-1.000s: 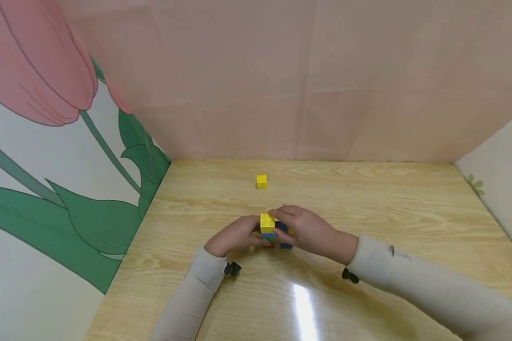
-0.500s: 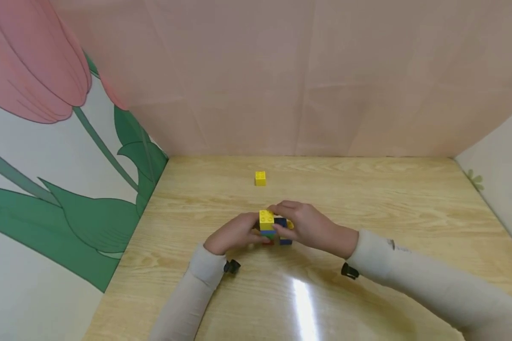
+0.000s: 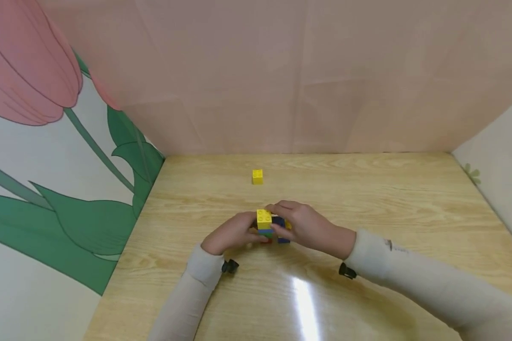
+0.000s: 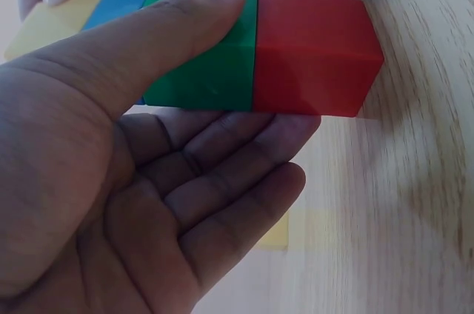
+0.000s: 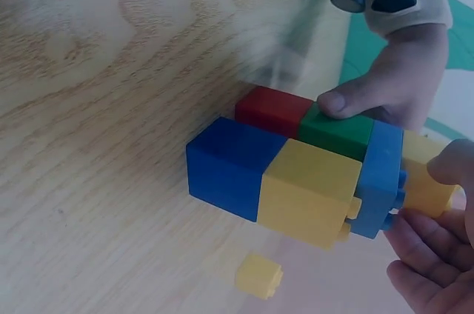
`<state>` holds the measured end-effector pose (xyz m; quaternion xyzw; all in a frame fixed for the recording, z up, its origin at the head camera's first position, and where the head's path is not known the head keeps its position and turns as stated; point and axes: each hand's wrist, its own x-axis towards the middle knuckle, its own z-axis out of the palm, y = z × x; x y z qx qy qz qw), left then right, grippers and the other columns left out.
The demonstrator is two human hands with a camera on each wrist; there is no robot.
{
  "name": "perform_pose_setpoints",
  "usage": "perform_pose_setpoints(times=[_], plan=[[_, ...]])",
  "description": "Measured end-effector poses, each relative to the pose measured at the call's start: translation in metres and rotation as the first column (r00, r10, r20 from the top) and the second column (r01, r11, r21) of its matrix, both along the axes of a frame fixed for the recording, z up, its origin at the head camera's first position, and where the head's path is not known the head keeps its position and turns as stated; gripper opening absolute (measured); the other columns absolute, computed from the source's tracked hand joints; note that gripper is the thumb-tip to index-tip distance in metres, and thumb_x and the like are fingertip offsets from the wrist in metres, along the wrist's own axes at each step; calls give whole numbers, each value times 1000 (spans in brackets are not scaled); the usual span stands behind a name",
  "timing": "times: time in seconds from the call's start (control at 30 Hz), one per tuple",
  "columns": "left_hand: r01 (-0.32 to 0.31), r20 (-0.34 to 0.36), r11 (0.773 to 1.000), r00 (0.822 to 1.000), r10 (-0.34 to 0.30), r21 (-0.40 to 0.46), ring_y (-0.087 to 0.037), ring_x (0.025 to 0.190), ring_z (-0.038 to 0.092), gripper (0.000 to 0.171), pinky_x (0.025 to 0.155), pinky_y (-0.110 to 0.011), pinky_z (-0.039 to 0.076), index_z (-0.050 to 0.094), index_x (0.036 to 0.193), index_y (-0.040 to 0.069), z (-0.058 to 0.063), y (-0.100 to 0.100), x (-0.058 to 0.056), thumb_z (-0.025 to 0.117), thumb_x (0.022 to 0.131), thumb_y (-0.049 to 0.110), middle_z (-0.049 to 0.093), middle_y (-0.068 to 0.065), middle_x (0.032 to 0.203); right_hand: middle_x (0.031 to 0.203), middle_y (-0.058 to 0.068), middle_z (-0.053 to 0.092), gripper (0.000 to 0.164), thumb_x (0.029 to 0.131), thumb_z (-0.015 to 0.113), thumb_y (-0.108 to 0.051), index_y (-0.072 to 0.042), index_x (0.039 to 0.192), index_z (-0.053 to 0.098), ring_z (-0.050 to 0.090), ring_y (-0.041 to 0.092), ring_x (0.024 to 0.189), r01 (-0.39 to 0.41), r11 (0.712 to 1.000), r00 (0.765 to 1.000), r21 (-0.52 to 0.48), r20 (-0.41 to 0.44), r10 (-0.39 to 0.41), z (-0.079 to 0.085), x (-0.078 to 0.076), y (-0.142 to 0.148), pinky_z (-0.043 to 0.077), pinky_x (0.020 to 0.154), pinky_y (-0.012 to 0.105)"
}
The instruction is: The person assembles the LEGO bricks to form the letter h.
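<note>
A stack of toy building bricks stands on the wooden table between both hands. In the left wrist view, a red brick (image 4: 318, 51) is at the bottom with a green brick (image 4: 200, 69) on it. Above the green one is a light blue brick (image 5: 380, 173), topped by a yellow brick (image 3: 263, 216). Beside this column stand a dark blue brick (image 5: 226, 166) and another yellow brick (image 5: 307, 188) on it. My left hand (image 3: 232, 233) grips the column, thumb on the green brick, fingers behind. With thumb and fingers, my right hand (image 3: 311, 230) pinches the top yellow brick.
A loose yellow brick (image 3: 257, 177) lies farther back on the table (image 3: 367, 189). A pink cloth wall (image 3: 298, 85) rises at the table's back edge. Flower-printed panels (image 3: 89, 203) border the left and right sides.
The head view has shifted slightly. Both hands keep their hold on the bricks, with hardly any visible movement; the loose yellow brick stays where it was on the table.
</note>
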<state>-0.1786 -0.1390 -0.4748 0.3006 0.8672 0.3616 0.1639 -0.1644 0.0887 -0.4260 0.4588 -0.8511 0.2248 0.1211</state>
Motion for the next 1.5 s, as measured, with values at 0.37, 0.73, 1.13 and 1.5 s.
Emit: perform_pose_setpoints(times=[0.37,0.73,1.13,1.5], plan=[[3,-14,1000,1000,-3,-9,-3,107,58,33,93,-28,48,62,117,30,9,2,-5,74,87,32,63,16,116,106,5,66,40,92,68,-29,-5,123,62,66,15,92,44,999,998,-24,55,-42,1,-3,2,56,73,28],[8,12,1000,1000,-8,-12,-2,107,58,33,93,-29,48,62,119,34,-1,2,-6,74,87,33,62,18,116,104,1,66,39,91,70,-31,-10,123,62,64,13,91,58,998,979,-5,195,-56,3,-5,3,55,75,30],[27,9,999,1000,-27,-20,-1,103,59,42,90,-26,49,58,126,32,-1,2,-5,72,88,37,61,17,118,105,-6,67,32,90,72,-32,-13,115,67,64,9,95,29,991,975,-133,221,1,3,-6,0,54,77,27],[17,24,1000,1000,-17,0,-1,105,59,32,90,-27,48,61,118,35,-2,-2,0,73,88,35,62,19,114,99,-7,66,26,89,73,-28,-12,109,68,65,11,89,-1,988,975,-154,221,35,3,-6,-6,56,72,34]])
